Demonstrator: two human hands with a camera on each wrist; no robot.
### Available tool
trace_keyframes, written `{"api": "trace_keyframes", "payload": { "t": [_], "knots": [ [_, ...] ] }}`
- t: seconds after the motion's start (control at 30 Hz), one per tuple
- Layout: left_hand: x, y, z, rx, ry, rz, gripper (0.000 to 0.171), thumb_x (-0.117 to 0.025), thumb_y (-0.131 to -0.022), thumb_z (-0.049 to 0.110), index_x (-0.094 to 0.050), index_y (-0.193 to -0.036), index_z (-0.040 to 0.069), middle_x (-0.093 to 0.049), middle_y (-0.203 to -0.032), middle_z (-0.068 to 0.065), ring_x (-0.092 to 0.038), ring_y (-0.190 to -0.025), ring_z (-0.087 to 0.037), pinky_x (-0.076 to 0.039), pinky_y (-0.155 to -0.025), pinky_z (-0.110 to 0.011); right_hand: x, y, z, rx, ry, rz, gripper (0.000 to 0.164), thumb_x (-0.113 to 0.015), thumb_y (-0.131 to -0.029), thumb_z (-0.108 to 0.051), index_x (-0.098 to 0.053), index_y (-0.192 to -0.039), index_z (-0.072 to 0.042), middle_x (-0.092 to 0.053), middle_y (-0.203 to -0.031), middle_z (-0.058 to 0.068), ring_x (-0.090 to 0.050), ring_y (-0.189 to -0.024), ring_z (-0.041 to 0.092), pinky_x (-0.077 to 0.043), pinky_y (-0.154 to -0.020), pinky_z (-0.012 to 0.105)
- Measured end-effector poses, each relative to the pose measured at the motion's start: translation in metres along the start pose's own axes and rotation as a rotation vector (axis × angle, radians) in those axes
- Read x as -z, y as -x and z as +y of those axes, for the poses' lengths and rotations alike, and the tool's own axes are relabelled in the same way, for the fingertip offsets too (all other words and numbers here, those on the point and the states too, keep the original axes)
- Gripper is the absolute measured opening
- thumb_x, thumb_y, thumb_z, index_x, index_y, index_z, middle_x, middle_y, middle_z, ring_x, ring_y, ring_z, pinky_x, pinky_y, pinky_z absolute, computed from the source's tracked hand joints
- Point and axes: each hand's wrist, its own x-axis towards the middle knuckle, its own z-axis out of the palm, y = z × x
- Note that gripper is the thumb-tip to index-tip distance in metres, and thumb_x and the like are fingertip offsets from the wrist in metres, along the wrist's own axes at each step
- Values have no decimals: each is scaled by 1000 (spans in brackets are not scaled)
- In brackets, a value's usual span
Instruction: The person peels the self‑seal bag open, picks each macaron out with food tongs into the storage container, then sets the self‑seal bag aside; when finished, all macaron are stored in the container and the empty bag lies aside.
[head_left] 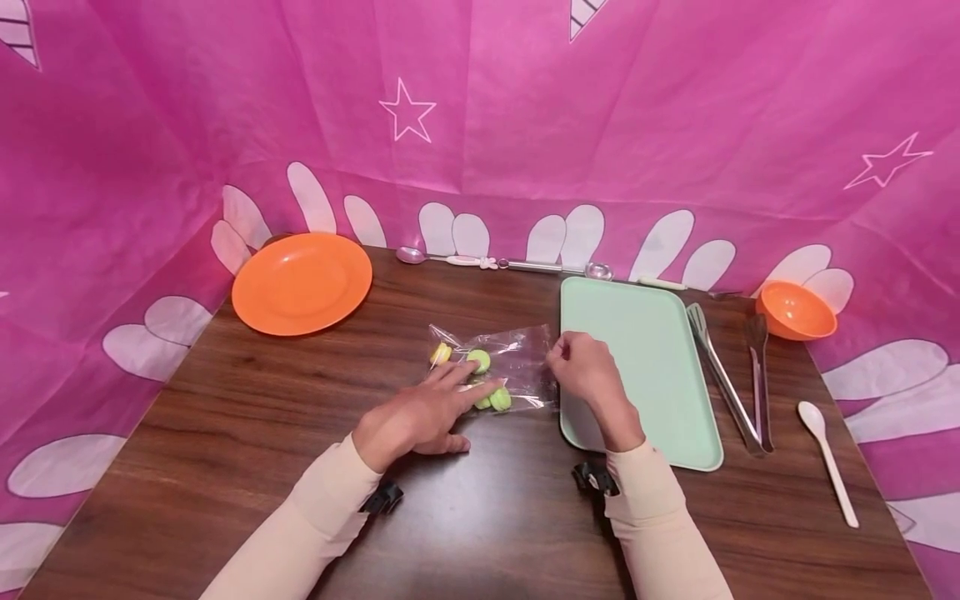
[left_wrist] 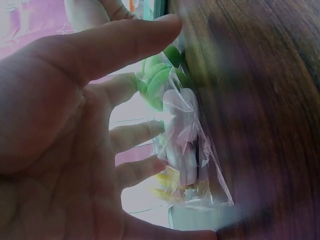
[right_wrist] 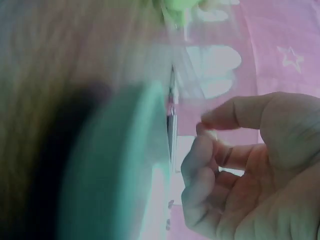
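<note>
A clear plastic bag (head_left: pixel 528 367) lies on the table with several green macarons (head_left: pixel 500 400) and a yellow macaron (head_left: pixel 442 354) inside. Over its left part my left hand (head_left: pixel 423 414) is spread, fingertips right at the macarons and the film. In the left wrist view those fingers (left_wrist: pixel 137 135) are extended and apart, with the crinkled bag (left_wrist: pixel 182 135) beyond them. My right hand (head_left: pixel 588 367) pinches the bag's right edge between thumb and forefinger, above the tray's left side. In the right wrist view its other fingers (right_wrist: pixel 200 185) curl toward the palm.
The mint-green tray (head_left: pixel 645 375) lies under my right hand. An orange plate (head_left: pixel 302 283) is at back left, an orange bowl (head_left: pixel 797 310) at back right. Metal tongs (head_left: pixel 727 383) and a white spoon (head_left: pixel 828 467) lie right of the tray; a ladle (head_left: pixel 555 267) is along the back edge.
</note>
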Motion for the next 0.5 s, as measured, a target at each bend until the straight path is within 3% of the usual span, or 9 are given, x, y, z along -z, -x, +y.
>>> {"api": "trace_keyframes", "payload": {
  "t": [0.2, 0.33, 0.43, 0.5],
  "knots": [
    [0, -3, -3, -43, 23, 72, 81, -76, -100, 29, -34, -169, 31, -26, -179, -12, -25, -165, -42, -41, -122, -66, 50, 23, -40, -3, -73, -81, 15, -65, -100, -20, -71, -96, -7, -76, -94, 13, -66, -87, 29, -47, -75, 35],
    [0, -11, -7, -67, -9, 281, 71, -74, -102, 35, -43, -165, 22, -50, -166, -14, -48, -152, -41, -47, -112, -71, 76, 28, -33, -28, -56, -124, 21, -64, -105, -25, -73, -108, -6, -77, -109, 18, -71, -101, 33, -52, -85, 41],
    [-2, -17, -10, -21, -58, 445, 59, -74, -102, 35, -57, -155, 16, -63, -151, -15, -58, -142, -39, -51, -106, -67, 97, 33, -15, -73, -6, -145, 31, -61, -107, -30, -71, -119, -3, -75, -121, 24, -70, -112, 40, -54, -92, 51],
    [-3, -19, -12, 28, -75, 503, 49, -76, -101, 34, -66, -144, 12, -67, -141, -15, -60, -137, -37, -52, -103, -62, 111, 37, 2, -119, 43, -143, 38, -58, -108, -34, -68, -124, 0, -71, -127, 29, -67, -116, 45, -53, -93, 56]
  ]
}}
